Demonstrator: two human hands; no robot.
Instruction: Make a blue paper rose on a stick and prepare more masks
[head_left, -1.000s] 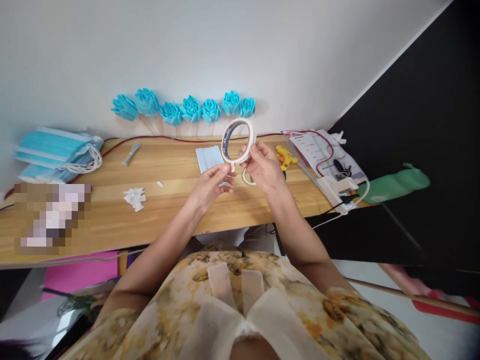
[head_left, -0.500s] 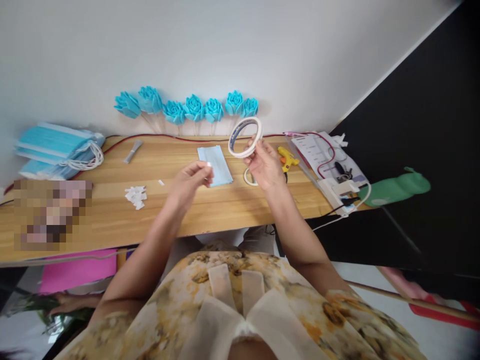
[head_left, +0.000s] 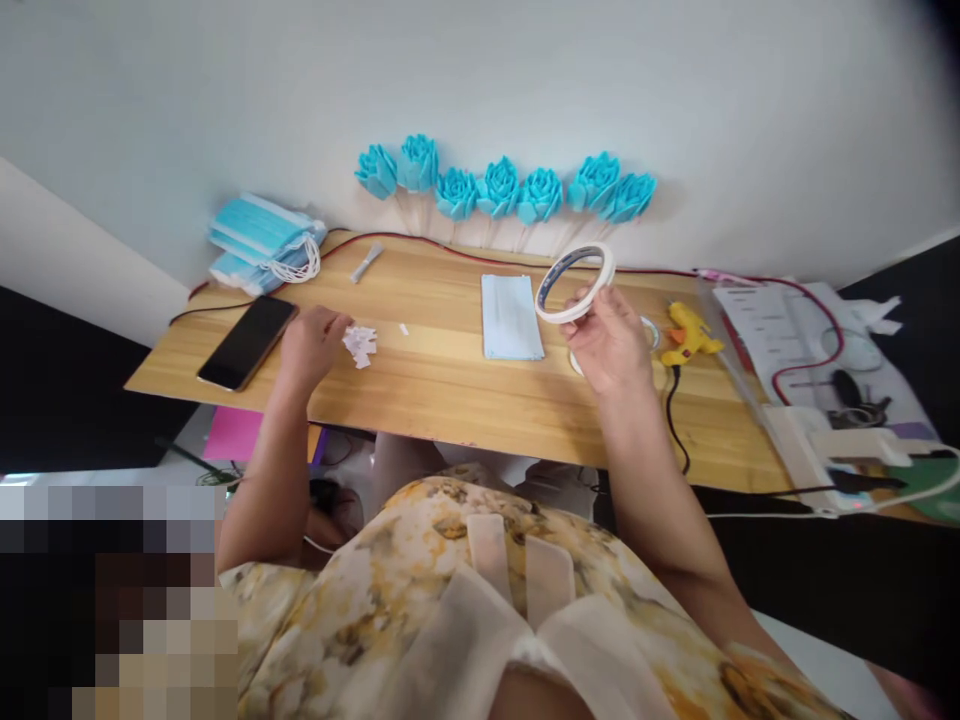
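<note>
My right hand (head_left: pixel 611 340) holds a roll of white tape (head_left: pixel 551 312) up over the table, with the fingers and thumb gripping its lower right side. Beneath that hand, another ring-shaped roll on the table is partly hidden. A pale blue face mask (head_left: pixel 511 318) lies flat just left of the tape. My left hand (head_left: pixel 311 345) is closed with curled fingers between a dark phone (head_left: pixel 249 342) and a small heap of white cut pieces (head_left: pixel 361 346). Whatever its fingertips pinch, if anything, is hidden from view.
Several blue flowers on sticks (head_left: pixel 499 188) lean against the wall. Stacked masks (head_left: pixel 262 235) lie at the back left. A yellow glue gun (head_left: pixel 686 335), papers (head_left: pixel 772 310) and a power strip (head_left: pixel 806 450) occupy the right. Someone else is partly visible at lower left.
My left hand has moved left, from beside the mask to the heap of white pieces. My right hand still holds the tape. The view has turned left, bringing the whole phone into sight.
</note>
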